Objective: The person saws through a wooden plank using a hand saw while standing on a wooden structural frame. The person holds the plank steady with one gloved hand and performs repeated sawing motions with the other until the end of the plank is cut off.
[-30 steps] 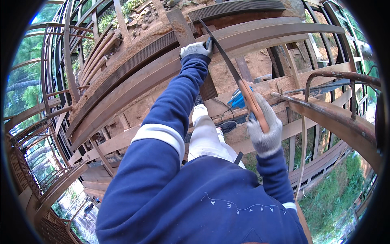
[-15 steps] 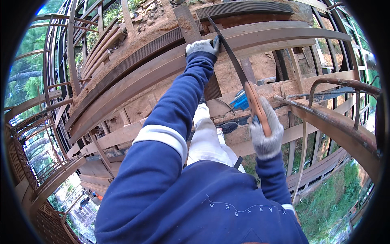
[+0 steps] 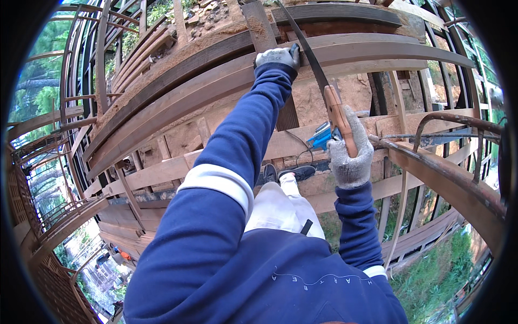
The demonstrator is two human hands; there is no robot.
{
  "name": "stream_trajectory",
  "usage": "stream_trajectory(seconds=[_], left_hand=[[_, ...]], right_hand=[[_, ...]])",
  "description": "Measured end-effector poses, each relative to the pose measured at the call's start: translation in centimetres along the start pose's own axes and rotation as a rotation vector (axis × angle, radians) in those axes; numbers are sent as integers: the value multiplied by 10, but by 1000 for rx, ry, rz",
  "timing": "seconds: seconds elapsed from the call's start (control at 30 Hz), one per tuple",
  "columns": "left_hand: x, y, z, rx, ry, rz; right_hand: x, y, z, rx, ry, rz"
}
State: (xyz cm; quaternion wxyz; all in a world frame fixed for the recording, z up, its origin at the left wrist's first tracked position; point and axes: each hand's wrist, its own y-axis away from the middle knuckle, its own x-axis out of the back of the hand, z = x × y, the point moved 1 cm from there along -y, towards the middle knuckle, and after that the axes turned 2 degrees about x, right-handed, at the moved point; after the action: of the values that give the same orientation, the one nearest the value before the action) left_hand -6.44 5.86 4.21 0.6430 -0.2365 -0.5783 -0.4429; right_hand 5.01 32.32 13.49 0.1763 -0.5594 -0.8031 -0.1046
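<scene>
My left hand (image 3: 277,59), in a grey-white glove, grips a short crosswise board (image 3: 259,29) where it lies over long planks (image 3: 367,53). My right hand (image 3: 349,154), also gloved, is closed on the wooden handle of a handsaw (image 3: 334,106). The dark saw blade runs up past my left hand, just right of it, across the planks. A blue power tool (image 3: 320,139) with a dark cord sits on a lower beam, left of my right hand.
A rusty bent metal bar (image 3: 456,119) and a broad timber beam (image 3: 442,191) stand at the right. Open timber framing (image 3: 100,81) surrounds me, with rubble (image 3: 205,21) and greenery (image 3: 426,275) beyond it. My shoes (image 3: 297,173) rest on the lower framing.
The saw and my right hand have moved forward, upward in the picture. My left hand stays on the board, appearing slightly higher and further right as the view shifts.
</scene>
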Motion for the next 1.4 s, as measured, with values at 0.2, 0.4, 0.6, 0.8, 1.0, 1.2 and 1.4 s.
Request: stream_trajectory(seconds=[0.2, 0.4, 0.6, 0.8, 1.0, 1.2, 1.4], left_hand=[[2, 5, -2, -17, 9, -12], [10, 9, 4, -31, 12, 34], [2, 5, 2, 5, -3, 15], [1, 9, -4, 6, 4, 4], [-1, 6, -1, 28, -5, 10], [5, 12, 3, 28, 7, -10], [2, 8, -3, -24, 19, 17]], right_hand=[[28, 61, -16, 5, 1, -12], [30, 62, -11, 202, 179, -12], [-2, -3, 23, 101, 89, 2], [31, 84, 10, -108, -182, 32], [15, 38, 24, 61, -52, -13], [2, 15, 36, 40, -67, -7], [39, 97, 37, 32, -70, -11]])
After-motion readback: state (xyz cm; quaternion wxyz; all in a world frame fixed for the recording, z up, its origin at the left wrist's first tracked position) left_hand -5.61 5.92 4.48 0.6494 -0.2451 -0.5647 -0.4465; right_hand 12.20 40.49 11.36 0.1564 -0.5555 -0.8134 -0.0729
